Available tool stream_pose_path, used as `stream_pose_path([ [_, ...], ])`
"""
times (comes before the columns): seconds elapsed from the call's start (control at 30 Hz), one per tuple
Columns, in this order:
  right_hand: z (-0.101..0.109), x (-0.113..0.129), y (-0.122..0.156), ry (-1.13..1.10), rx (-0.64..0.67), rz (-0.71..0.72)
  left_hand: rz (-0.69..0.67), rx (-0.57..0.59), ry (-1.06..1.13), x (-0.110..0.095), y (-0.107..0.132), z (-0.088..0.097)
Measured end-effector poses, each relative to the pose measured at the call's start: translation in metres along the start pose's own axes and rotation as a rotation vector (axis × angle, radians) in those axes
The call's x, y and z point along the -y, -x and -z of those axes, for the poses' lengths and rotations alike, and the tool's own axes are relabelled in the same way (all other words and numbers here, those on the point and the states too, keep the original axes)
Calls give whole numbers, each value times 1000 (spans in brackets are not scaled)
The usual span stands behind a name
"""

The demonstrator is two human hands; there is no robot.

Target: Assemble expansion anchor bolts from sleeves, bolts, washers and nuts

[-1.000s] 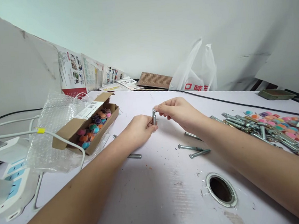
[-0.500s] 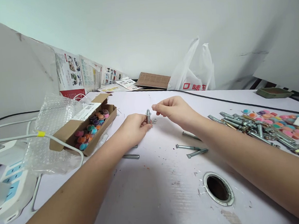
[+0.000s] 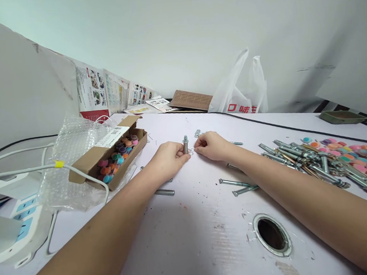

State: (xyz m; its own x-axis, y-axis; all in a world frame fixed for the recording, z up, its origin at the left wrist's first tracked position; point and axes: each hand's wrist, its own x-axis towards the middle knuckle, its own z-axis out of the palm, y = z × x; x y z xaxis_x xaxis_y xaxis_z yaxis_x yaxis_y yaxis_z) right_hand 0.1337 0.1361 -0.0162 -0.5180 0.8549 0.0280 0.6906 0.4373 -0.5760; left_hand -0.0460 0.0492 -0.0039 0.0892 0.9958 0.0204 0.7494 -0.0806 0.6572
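Note:
An expansion bolt (image 3: pixel 186 145) stands upright in my left hand (image 3: pixel 170 158), gripped between thumb and fingers, its narrower tip on top. Just right of it, my right hand (image 3: pixel 213 145) is down at the table with thumb and fingertips pinched beside a few small washers (image 3: pixel 191 152). Whether a washer is in that pinch is too small to tell. A little group of nuts (image 3: pixel 197 133) lies behind my right fingers. Long metal bolts (image 3: pixel 234 182) lie under my right forearm, partly hidden by it. Near my left wrist lies a metal sleeve (image 3: pixel 164 192).
At left, a cardboard box (image 3: pixel 108 161) of colourful caps sits by bubble wrap (image 3: pixel 71 143) and a power strip (image 3: pixel 20 224). A pile of bolts (image 3: pixel 304 157) and scattered caps (image 3: pixel 348 148) cover the right. A round hole (image 3: pixel 272 234) opens nearer me.
My right hand has come down from beside the bolt's tip to the washers on the table. My left hand still holds the bolt upright. The view has shifted slightly.

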Motion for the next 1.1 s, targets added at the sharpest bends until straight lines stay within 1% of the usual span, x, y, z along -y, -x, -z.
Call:
stream_pose_path([
  [0.13,-6,1,-2,-1,-28,17,39,-10,-28,2,-2,-1],
  [0.27,-9,3,-1,-13,-21,24,56,-12,-41,5,-3,-2],
  [0.4,1,8,4,-96,-8,-26,40,-3,-38,5,-4,-2],
  [0.47,11,14,8,-209,-29,-48,29,-2,-39,5,-4,-3],
  [0.53,18,23,13,-409,-59,-49,17,-4,-46,4,-5,-4],
  [0.6,22,33,18,-572,-70,-33,6,-7,-55,4,-6,-5],
  [0.63,21,37,20,-603,-69,-29,3,-7,-59,4,-6,-5],
  [0.77,16,48,23,-528,-77,-50,-2,-8,-64,5,-4,-6],
  [0.87,19,45,22,-462,-103,-68,1,-11,-63,5,-4,-6],
  [0.97,30,32,15,-363,-175,-105,11,-5,-54,4,-4,-6],
  [1.03,36,17,8,-222,-208,-136,15,-1,-47,3,-5,-6],
  [1.1,38,1,-1,-67,-204,-134,17,0,-47,2,-5,-7],
])
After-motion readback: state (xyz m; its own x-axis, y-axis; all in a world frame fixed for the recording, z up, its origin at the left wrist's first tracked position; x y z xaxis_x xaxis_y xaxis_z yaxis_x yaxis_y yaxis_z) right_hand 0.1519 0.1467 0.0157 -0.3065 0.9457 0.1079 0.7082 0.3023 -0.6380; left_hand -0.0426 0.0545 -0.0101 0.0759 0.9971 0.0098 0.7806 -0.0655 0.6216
